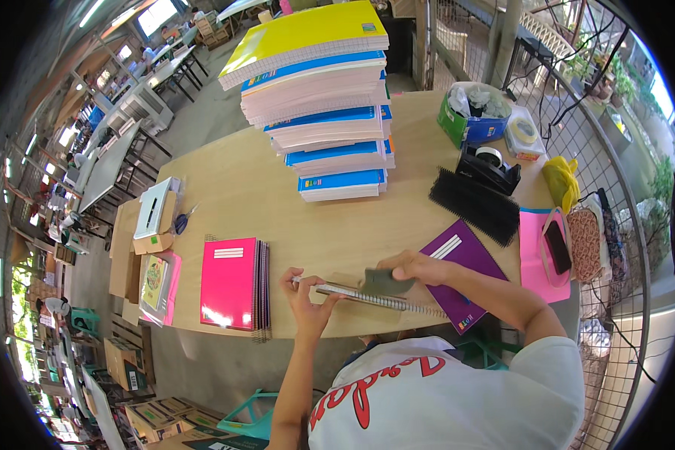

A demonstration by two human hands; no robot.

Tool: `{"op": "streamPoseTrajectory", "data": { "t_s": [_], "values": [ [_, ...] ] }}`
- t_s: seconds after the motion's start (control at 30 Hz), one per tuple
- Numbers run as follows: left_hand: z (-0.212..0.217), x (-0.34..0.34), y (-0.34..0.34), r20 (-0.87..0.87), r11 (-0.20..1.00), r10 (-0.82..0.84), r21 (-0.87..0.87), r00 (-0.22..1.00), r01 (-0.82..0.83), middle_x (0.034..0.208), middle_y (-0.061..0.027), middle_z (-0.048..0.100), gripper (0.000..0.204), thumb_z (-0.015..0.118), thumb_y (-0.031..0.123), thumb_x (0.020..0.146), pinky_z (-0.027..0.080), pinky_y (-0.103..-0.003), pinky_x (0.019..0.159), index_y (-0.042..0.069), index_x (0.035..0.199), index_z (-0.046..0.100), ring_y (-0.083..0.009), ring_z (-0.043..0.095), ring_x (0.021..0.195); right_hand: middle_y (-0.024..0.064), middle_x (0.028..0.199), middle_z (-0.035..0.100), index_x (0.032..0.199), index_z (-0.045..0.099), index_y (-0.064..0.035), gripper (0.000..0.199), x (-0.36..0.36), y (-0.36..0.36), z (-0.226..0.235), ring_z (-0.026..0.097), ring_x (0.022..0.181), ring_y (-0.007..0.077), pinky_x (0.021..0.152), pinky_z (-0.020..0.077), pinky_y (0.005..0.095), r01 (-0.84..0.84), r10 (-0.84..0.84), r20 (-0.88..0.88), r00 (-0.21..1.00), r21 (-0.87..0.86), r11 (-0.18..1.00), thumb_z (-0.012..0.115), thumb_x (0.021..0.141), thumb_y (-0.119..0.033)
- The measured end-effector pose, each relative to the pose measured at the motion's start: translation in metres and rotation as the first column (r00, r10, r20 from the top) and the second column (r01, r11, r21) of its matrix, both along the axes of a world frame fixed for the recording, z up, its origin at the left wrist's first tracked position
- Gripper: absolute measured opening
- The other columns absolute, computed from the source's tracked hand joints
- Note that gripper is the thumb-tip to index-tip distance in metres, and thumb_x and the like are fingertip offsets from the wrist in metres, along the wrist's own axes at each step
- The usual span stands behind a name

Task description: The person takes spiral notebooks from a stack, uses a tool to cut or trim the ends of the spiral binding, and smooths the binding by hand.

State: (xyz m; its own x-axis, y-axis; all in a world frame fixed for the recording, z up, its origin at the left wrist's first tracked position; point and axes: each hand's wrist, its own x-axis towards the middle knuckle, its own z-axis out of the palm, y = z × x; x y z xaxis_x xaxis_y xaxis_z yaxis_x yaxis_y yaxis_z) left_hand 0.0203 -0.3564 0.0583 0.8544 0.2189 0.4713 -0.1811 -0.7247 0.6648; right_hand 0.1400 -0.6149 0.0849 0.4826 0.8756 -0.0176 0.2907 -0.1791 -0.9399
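**Closing the spiral binding along a notebook's edge**

The right hand (420,268) is clenched on a dark grey hand tool (385,283), pressing it onto the wire spine of a notebook (367,296) that lies flat at the near edge of the wooden table (225,180). The left hand (307,298) grasps the left end of the same notebook, fingers curled over its corner, thumb on top, holding it steady. Whether the tool's working end fully grips the wire cannot be told at this size.

Judged from the pose, good work here calls for the left hand to keep the spine flat and square to the table edge while the right hand works the tool along the wire in even steps, so that no loop is crushed or skipped.

Just beyond the right hand lies a purple notebook (465,262); farther and to the right, a bundle of black binding combs (474,204), a tape dispenser (490,166) and a green box (469,120). To the left rests a pile of pink notebooks (232,283). At the far side of the table rises a tall stack of blue and yellow notebooks (326,97). A phone (556,246) lies on a pink sheet at the right.
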Motion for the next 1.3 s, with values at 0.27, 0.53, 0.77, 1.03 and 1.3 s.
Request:
{"op": "streamPoseTrajectory", "data": {
  "t_s": [0.27,0.53,0.77,1.03,1.3],
  "values": [
    [0.003,0.001,0.004,-0.011,0.998,-0.031,-0.048,0.999,0.03,0.117,-0.015,0.041,0.049,0.092,0.02,0.058,0.038,-0.046,0.095,0.011,0.093,0.059,-0.0329,0.042,0.114,0.0188,0.105,0.066,0.117,0.071,-0.0079,0.04,0.002,0.021,0.009,0.061,0.1,0.0283,0.09,0.0468,0.036,-0.03,0.03,-0.002,1.0,-0.039,0.999,0.063,0.093,-0.039],
    [-0.004,-0.002,0.012,-0.003,0.997,-0.068,-0.026,0.998,0.068,0.122,-0.0161,0.038,0.05,0.092,0.012,0.057,0.04,-0.043,0.088,0.011,0.096,0.062,-0.0307,0.043,0.107,0.0149,0.103,0.065,0.115,0.071,-0.0034,0.046,0.006,0.046,0.005,0.061,0.099,0.0261,0.088,0.0468,0.0364,-0.022,0.069,0.338,0.939,-0.14,0.99,0.063,0.093,-0.043],
    [-0.005,-0.002,0.013,-0.035,0.998,-0.06,-0.013,0.998,0.059,0.123,-0.0174,0.038,0.054,0.091,0.012,0.059,0.04,-0.043,0.089,0.011,0.102,0.059,-0.0324,0.043,0.11,0.0218,0.104,0.062,0.121,0.07,-0.0083,0.049,0.01,0.064,0.013,0.06,0.101,0.0319,0.089,0.0475,0.04,-0.006,0.012,0.086,0.996,-0.066,0.998,0.063,0.091,-0.047],
    [-0.027,0.002,0.046,0.077,0.61,-0.132,-0.779,0.988,0.143,0.123,-0.0128,0.048,0.051,0.077,-0.004,0.076,0.046,-0.037,0.099,0.004,0.118,0.05,-0.0269,0.054,0.115,0.0225,0.103,0.061,0.117,0.072,-0.0092,0.047,0.016,0.082,0.007,0.058,0.104,0.0322,0.088,0.0466,0.0406,0.07,-0.075,-0.047,0.996,-0.095,0.993,0.064,0.091,-0.048],
    [-0.028,0.009,0.061,0.043,0.622,-0.203,-0.766,0.978,0.163,0.105,-0.0088,0.058,0.029,0.066,-0.013,0.082,0.052,-0.032,0.091,0.003,0.104,0.055,-0.0205,0.062,0.103,0.0193,0.107,0.06,0.115,0.073,-0.0106,0.043,0.01,0.105,0.013,0.059,0.097,0.0318,0.087,0.0463,0.0394,-0.032,0.035,0.104,0.994,-0.03,0.999,0.063,0.092,-0.045]
  ]
}}
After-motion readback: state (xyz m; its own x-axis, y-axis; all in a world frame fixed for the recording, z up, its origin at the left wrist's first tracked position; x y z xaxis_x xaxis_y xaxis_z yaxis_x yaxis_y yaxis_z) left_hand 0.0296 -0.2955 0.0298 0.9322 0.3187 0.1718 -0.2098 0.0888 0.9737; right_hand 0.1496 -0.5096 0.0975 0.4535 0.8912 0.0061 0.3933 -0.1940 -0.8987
